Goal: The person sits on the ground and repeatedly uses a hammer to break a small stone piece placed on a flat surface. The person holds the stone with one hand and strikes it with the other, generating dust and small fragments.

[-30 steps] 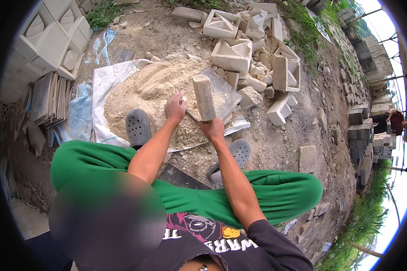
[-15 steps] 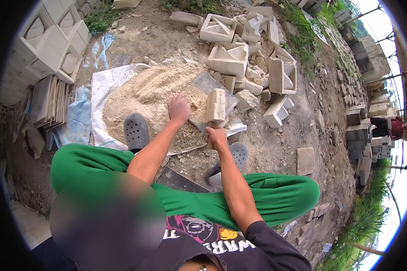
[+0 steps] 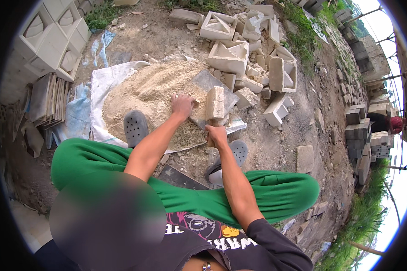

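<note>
My right hand point(image 3: 216, 134) is wrapped round the short handle of a pale, block-headed mallet point(image 3: 215, 103). The mallet's head is over a dark flat slab point(image 3: 215, 88) beside the powder. My left hand point(image 3: 182, 106) is at the right side of a heap of crushed, cream-coloured powder point(image 3: 140, 97), just left of the mallet. Its fingers are curled down with a small brownish lump by the thumb; what they hold is mostly hidden. A white woven sack point(image 3: 103, 83) lies spread under the heap.
Broken pale moulded blocks point(image 3: 228, 58) and rubble pile up beyond the slab. Stacked white blocks point(image 3: 49, 40) and thin boards point(image 3: 54, 101) stand at left. My clogs point(image 3: 135, 128) flank the sack's near edge. Another person point(image 3: 395, 125) is far right among grey blocks.
My left hand has shifted slightly right and nearer, and its spread fingers have curled in toward the small lump. The mallet and right hand are almost still. The far person has bent lower.
</note>
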Demonstrator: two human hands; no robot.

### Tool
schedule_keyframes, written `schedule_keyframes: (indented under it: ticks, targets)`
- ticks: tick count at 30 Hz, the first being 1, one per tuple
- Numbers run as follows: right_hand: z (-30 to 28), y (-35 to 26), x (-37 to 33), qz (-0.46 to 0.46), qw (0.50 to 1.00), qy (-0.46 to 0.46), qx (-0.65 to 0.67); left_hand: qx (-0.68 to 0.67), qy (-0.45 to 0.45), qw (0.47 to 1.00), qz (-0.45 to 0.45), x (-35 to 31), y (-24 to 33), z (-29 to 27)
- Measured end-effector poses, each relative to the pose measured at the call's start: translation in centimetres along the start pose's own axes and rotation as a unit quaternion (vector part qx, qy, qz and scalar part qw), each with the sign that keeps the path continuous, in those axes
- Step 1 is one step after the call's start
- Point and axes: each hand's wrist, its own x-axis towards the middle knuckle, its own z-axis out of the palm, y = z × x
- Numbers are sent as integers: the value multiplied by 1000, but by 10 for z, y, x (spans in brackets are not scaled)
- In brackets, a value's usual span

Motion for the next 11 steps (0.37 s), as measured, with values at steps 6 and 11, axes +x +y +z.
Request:
schedule_keyframes:
  ticks: [6,11]
  targets:
    - [-13,-23,-3,-14,1000,0,-19,-8,-44,999,-6,5,14,-15]
    - [-10,-73,-17,-112,993,27,4,-48,-27,998,7,4,7,-3]
